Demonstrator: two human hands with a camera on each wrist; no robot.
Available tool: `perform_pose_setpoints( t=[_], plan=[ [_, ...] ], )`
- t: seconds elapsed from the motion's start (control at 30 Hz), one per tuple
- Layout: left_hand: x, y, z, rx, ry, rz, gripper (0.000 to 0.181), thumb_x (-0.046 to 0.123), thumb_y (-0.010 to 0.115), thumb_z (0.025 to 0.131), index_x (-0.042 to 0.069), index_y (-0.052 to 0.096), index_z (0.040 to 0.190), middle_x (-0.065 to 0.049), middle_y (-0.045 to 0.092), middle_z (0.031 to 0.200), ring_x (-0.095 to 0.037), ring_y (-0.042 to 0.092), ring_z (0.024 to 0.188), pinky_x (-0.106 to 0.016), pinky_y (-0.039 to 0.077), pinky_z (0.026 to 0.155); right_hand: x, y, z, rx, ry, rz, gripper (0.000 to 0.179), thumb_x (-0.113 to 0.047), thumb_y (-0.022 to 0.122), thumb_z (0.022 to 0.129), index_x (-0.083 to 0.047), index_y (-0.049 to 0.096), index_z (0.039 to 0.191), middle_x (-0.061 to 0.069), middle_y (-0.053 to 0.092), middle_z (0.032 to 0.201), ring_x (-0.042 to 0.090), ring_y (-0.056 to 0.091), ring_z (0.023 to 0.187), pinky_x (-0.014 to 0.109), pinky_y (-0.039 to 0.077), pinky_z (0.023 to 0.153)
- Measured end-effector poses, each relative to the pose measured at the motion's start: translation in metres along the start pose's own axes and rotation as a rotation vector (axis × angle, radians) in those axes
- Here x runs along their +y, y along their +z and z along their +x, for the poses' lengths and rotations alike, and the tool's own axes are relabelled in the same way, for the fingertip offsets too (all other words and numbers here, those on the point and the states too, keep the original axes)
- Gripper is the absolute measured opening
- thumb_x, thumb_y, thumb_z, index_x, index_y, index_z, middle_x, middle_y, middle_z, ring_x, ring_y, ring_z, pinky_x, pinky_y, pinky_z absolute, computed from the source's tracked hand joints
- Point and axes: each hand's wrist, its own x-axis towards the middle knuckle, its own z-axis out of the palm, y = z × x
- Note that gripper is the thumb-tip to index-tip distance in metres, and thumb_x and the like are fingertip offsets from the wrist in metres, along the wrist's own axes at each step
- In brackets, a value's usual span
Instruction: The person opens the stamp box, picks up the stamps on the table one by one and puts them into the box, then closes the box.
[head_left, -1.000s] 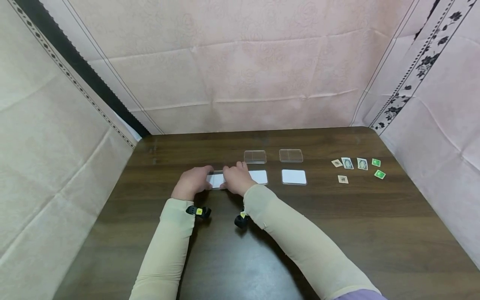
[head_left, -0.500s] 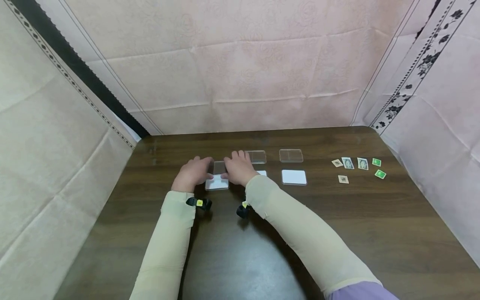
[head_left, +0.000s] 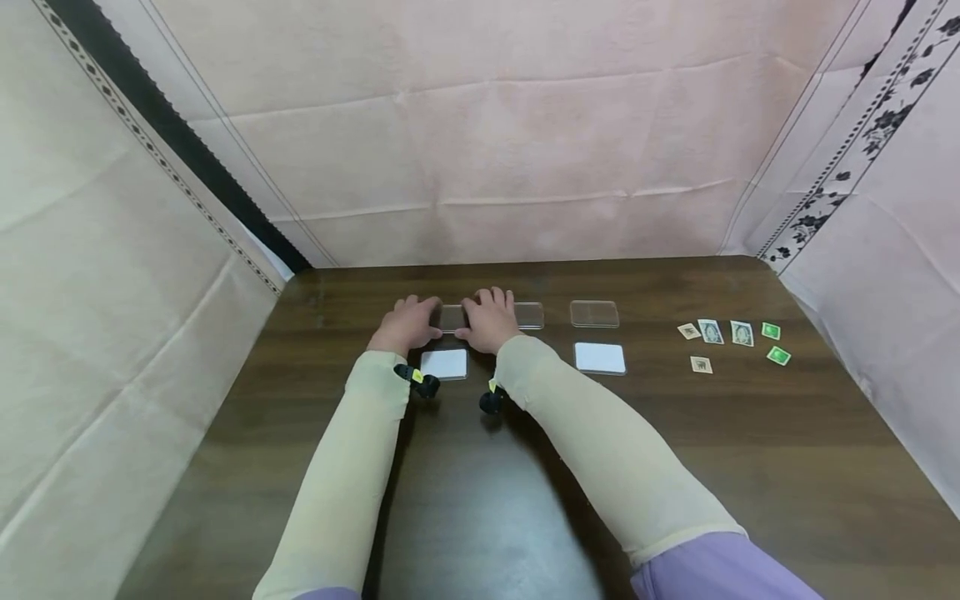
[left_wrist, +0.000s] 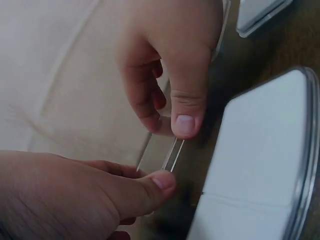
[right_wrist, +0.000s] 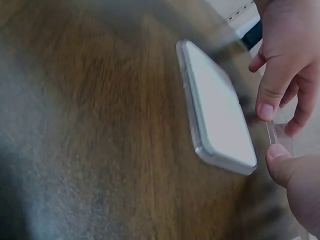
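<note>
The left hand [head_left: 408,325] and the right hand [head_left: 489,319] each grip one end of a clear, rectangular plastic cover [head_left: 452,318], pinched between thumb and fingers; it is held just beyond a white-topped rectangular case with a clear rim [head_left: 444,364], and its contact with the dark brown wooden surface [head_left: 457,467] cannot be determined. A second clear cover [head_left: 529,315] lies partly hidden by the right hand, with a third clear cover [head_left: 595,313] to its right, beyond another white-topped case [head_left: 600,357]. Farther right lie four small pale printed pieces [head_left: 710,331] and two small green pieces [head_left: 778,356].
</note>
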Motion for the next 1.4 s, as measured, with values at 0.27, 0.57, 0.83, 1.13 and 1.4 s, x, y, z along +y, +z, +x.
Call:
perform_pose_setpoints(
  t=[0.27, 0.57, 0.83, 1.13, 1.4],
  plan=[
    [-0.010, 0.008, 0.014, -0.016, -0.002, -0.106, 0.057, 0.029, 0.072, 0.095, 0.019, 0.051, 0.147, -0.020, 0.039, 0.147, -0.041, 0.035, 0.131, -0.061, 0.034, 0.108, 0.001, 0.002, 0.004, -0.032, 0.047, -0.021, 0.067, -0.056, 0.061, 0.096, -0.022, 0.048, 0.152, 0.013, 0.032, 0.159, 0.041, 0.012, 0.151, 0.062, 0.001, 0.120],
    [-0.021, 0.013, 0.023, -0.026, -0.083, -0.251, 0.064, 0.035, 0.073, 0.091, 0.027, 0.049, 0.150, -0.021, 0.023, 0.156, -0.043, 0.021, 0.135, -0.062, 0.023, 0.109, 0.005, 0.005, 0.006, -0.063, 0.094, 0.029, 0.068, -0.059, 0.054, 0.096, -0.030, 0.040, 0.156, 0.014, 0.022, 0.164, 0.041, 0.000, 0.153, 0.062, -0.005, 0.119],
    [-0.021, 0.016, 0.026, -0.015, -0.109, -0.291, 0.067, 0.035, 0.073, 0.090, 0.029, 0.047, 0.151, -0.019, 0.020, 0.159, -0.042, 0.018, 0.136, -0.062, 0.019, 0.111, 0.009, 0.011, 0.005, -0.031, 0.102, 0.023, 0.068, -0.061, 0.052, 0.097, -0.033, 0.037, 0.157, 0.014, 0.020, 0.165, 0.041, -0.003, 0.154, 0.061, -0.007, 0.119],
    [-0.023, 0.016, 0.016, 0.002, -0.057, -0.308, 0.081, 0.037, 0.073, 0.089, 0.027, 0.033, 0.159, -0.022, 0.019, 0.159, -0.043, 0.020, 0.137, -0.066, 0.023, 0.110, 0.023, -0.007, -0.006, 0.069, 0.009, 0.000, 0.075, -0.058, 0.057, 0.097, -0.032, 0.028, 0.161, 0.016, 0.021, 0.165, 0.043, 0.003, 0.153, 0.062, -0.003, 0.120],
    [-0.014, 0.011, -0.010, 0.131, 0.072, -0.317, 0.068, 0.035, 0.071, 0.093, 0.019, 0.043, 0.152, -0.022, 0.033, 0.152, -0.041, 0.032, 0.132, -0.063, 0.032, 0.106, 0.065, -0.057, -0.037, 0.186, -0.067, 0.056, 0.069, -0.049, 0.060, 0.099, -0.029, 0.033, 0.159, 0.016, 0.026, 0.163, 0.043, 0.004, 0.153, 0.061, -0.003, 0.120]
  ],
)
